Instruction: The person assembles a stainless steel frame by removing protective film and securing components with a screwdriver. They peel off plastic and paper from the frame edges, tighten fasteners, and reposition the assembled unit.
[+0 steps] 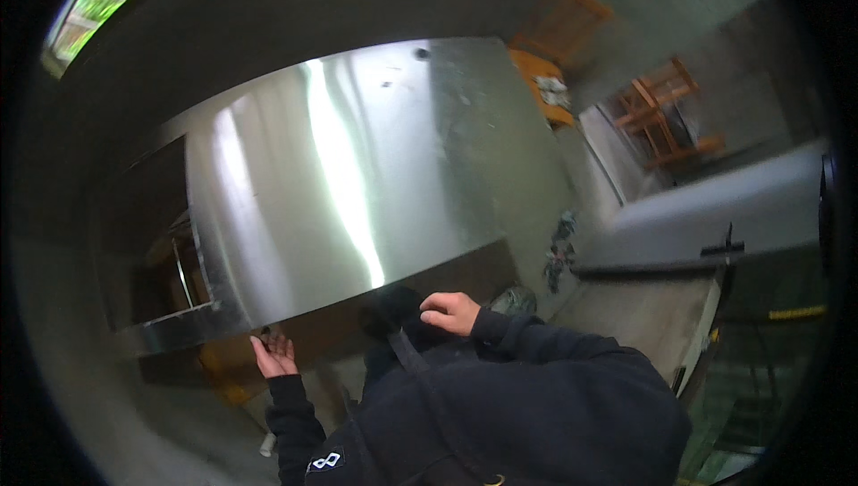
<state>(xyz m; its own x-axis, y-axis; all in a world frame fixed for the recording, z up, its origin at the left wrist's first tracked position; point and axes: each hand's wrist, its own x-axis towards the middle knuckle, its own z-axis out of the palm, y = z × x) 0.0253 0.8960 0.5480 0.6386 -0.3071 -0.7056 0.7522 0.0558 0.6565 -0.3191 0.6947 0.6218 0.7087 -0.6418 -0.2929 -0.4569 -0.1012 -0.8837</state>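
A large shiny metal sheet (340, 182) with a folded rim fills the middle of the view, tilted above the concrete floor. My left hand (273, 355) is palm up under the sheet's lower edge, and its fingertips curl onto the rim. My right hand (452, 312) lies below that edge and apart from it, fingers curled, resting on dark fabric (398, 312). Both dark sleeves come in from the bottom.
Wooden chairs (666, 111) and an orange table (541, 84) stand at the upper right. A grey slab (715, 213) with a dark clamp lies at the right. Small debris (560, 249) is on the floor. A yellowish object (228, 370) sits under the sheet.
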